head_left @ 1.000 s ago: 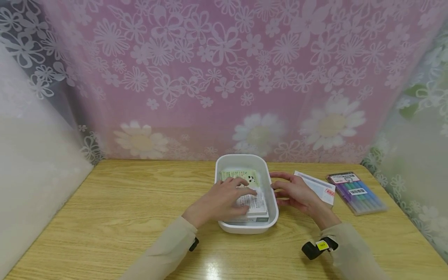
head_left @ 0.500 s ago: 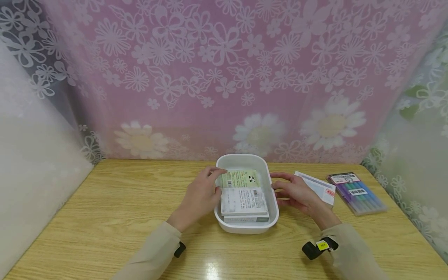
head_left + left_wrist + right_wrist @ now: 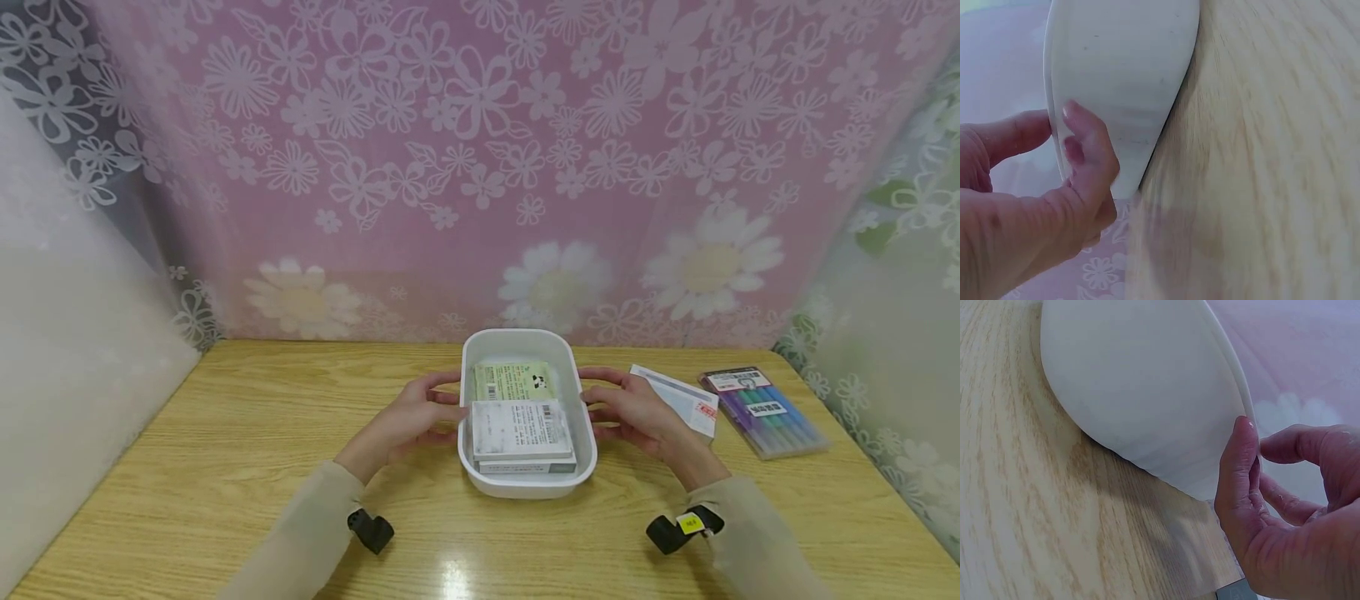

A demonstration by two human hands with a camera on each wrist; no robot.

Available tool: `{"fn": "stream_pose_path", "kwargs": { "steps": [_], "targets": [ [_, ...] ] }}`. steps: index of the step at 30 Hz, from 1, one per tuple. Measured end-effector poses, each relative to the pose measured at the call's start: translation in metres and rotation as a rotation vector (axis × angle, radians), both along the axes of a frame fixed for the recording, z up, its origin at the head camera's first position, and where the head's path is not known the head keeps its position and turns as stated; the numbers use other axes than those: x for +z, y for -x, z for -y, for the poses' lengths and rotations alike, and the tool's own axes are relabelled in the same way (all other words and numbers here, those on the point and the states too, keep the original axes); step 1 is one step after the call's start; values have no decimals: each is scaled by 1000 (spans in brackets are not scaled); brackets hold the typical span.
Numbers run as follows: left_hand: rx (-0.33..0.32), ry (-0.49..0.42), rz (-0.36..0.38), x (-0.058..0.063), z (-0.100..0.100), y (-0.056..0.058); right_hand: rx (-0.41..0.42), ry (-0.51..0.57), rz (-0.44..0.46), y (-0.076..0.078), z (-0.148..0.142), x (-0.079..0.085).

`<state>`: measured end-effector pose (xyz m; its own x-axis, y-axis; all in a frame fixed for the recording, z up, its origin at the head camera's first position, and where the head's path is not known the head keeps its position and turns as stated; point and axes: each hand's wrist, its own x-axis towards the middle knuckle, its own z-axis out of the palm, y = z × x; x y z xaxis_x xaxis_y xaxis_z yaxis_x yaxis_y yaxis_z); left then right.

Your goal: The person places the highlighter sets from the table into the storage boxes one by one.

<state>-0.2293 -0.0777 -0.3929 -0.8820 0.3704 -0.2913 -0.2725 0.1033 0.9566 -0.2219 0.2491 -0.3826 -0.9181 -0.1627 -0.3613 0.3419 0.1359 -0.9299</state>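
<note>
A white plastic bin (image 3: 522, 492) stands on the wooden table between both hands. Inside it, small white boxes (image 3: 521, 431) are stacked at the near end, and a green packet with a panda picture (image 3: 513, 382) lies behind them. My left hand (image 3: 408, 419) pinches the bin's left rim; in the left wrist view its thumb is at the edge and curled fingers (image 3: 1088, 134) lie against the outer wall. On the opposite side my right hand (image 3: 637, 414) grips the right rim, thumb at the edge and fingers (image 3: 1238, 469) along the outside.
Just beyond the right hand lies a white box with a red mark (image 3: 678, 402). Farther right is a clear pack of coloured pens (image 3: 763, 412). A pink flowered curtain (image 3: 450, 183) hangs at the table's back edge.
My left hand has left the boxes inside the bin, moved left over the side and taken hold of the left rim. The right hand stays at the right rim.
</note>
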Motion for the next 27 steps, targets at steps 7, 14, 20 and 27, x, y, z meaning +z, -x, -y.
{"fn": "stream_pose_path", "kwargs": {
  "steps": [7, 14, 20, 27],
  "targets": [
    [-35, -107, 55, -1, 4, 3, 3, -2, -3, 0, 0, 1],
    [-32, -161, 76, -6, 4, 4, 3, -5, -3, 0, 0, 1],
    [-35, -190, 88, -9, 4, 4, 5, -17, -4, 0, -1, 0],
    [-30, -214, 99, -9, 4, 4, 82, -185, -90, -2, -3, 4]
  ]
}}
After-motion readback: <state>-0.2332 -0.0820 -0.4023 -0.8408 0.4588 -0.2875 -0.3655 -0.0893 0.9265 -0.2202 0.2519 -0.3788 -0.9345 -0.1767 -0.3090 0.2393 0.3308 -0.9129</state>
